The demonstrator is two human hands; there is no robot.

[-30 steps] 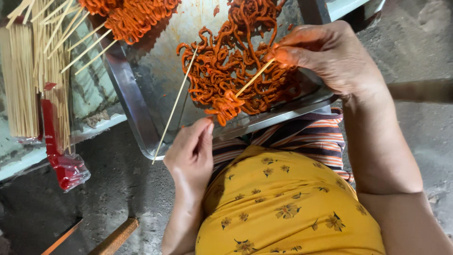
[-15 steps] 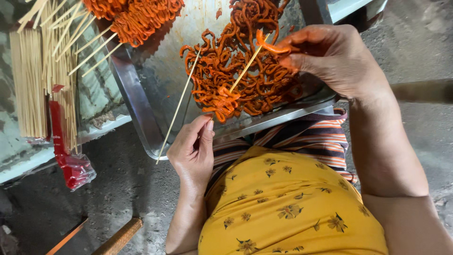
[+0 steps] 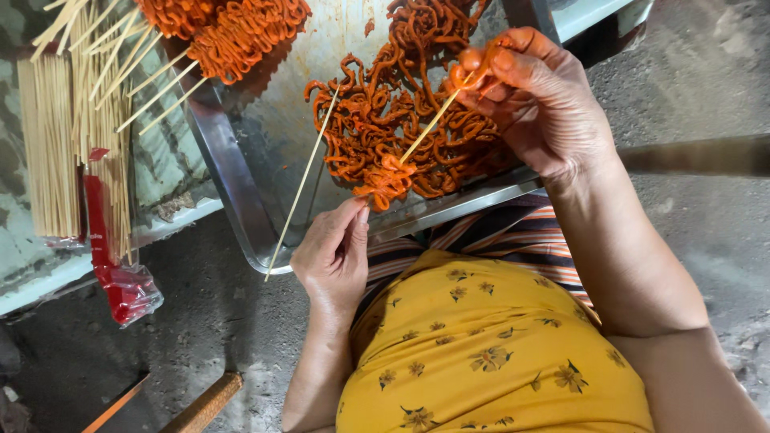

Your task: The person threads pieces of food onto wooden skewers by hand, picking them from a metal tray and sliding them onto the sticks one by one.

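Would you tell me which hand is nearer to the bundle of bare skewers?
Left. The left hand sits by the tray's near edge, closer to the bundle; the right hand is over the tray's far side.

This looks like a small food-preparation spot, set low to the ground, perhaps a street stall's back area or a home workspace; a large metal tray (image 3: 233,172) holds heaps of orange seasoned strips (image 3: 401,136), some already threaded on sticks (image 3: 241,32) at the top; bundles of bare bamboo skewers (image 3: 48,144) lie beside it on a worn pale board (image 3: 172,188), with a red plastic wrapper (image 3: 112,256) nearby; the rough grey concrete floor (image 3: 208,321) lies right below, stained and bare.
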